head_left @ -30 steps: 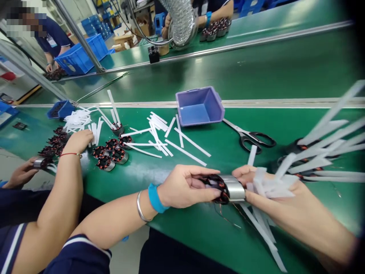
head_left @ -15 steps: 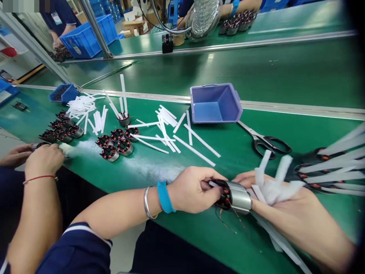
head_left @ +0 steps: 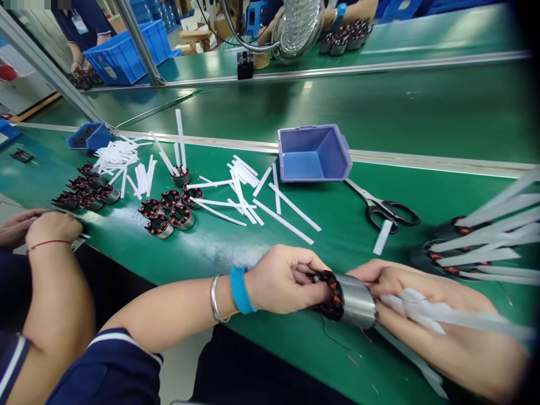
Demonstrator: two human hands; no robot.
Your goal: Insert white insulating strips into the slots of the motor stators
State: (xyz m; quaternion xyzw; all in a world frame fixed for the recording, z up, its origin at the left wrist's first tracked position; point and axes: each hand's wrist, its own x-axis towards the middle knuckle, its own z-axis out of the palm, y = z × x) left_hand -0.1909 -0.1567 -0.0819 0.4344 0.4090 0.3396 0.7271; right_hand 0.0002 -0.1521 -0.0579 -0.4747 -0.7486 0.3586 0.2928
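Observation:
A motor stator (head_left: 348, 297), a metal ring with copper windings, is held over the green bench between both my hands. My left hand (head_left: 284, 278) grips its wound end, fingers curled round it. My right hand (head_left: 405, 287) closes on the other end, where a bunch of white paper strips (head_left: 439, 315) sticks out and trails along my forearm. Thin copper wires hang below the stator.
Scissors (head_left: 382, 209) and a purple bin (head_left: 314, 153) lie behind my hands. Loose white strips (head_left: 248, 197) and several stators (head_left: 169, 211) cover the bench's left. Stators with long strips (head_left: 476, 242) stand at right. A co-worker's hands (head_left: 46, 228) work at far left.
My right hand has turned over and closed on the strips, which now lie flat along my arm instead of fanning upward. The co-worker's hand drew back toward the bench edge.

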